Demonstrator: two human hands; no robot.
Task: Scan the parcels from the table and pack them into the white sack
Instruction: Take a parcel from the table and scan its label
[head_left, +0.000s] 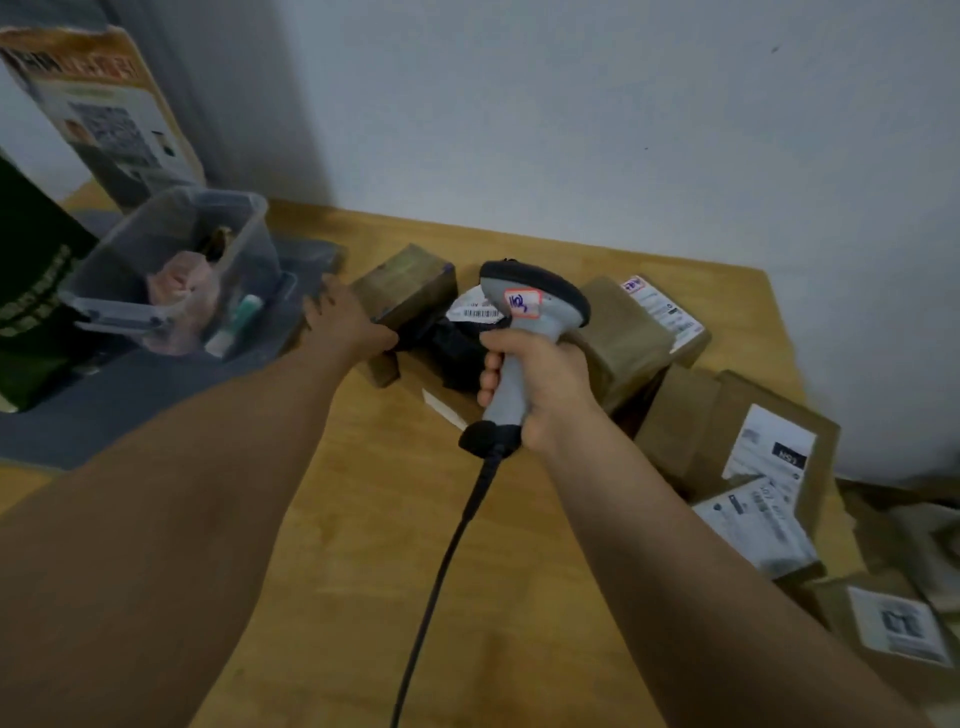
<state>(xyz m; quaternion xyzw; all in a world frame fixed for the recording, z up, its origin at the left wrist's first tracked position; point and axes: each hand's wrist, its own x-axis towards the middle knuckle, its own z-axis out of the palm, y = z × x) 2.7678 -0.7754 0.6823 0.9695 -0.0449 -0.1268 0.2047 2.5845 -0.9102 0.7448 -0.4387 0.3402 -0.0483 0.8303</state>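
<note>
My right hand (540, 387) grips the handle of a grey barcode scanner (524, 322) with a black head and a small orange-edged sticker; its black cable hangs down toward me. The scanner's head points at a black bag parcel (457, 343) with a white barcode label (475, 309). My left hand (345, 322) reaches to the near left side of a tape-wrapped brown box (410, 291) and touches it; how its fingers lie is blurred. More brown boxes with white labels (639, 332) (769, 457) lie to the right. No white sack is in view.
A wooden table (374, 519) stands against a white wall. A clear plastic bin (176, 270) with small items sits at the left on a grey mat (104, 405). A tall printed carton (104, 114) stands behind it. Several labelled boxes (893, 623) crowd the right edge.
</note>
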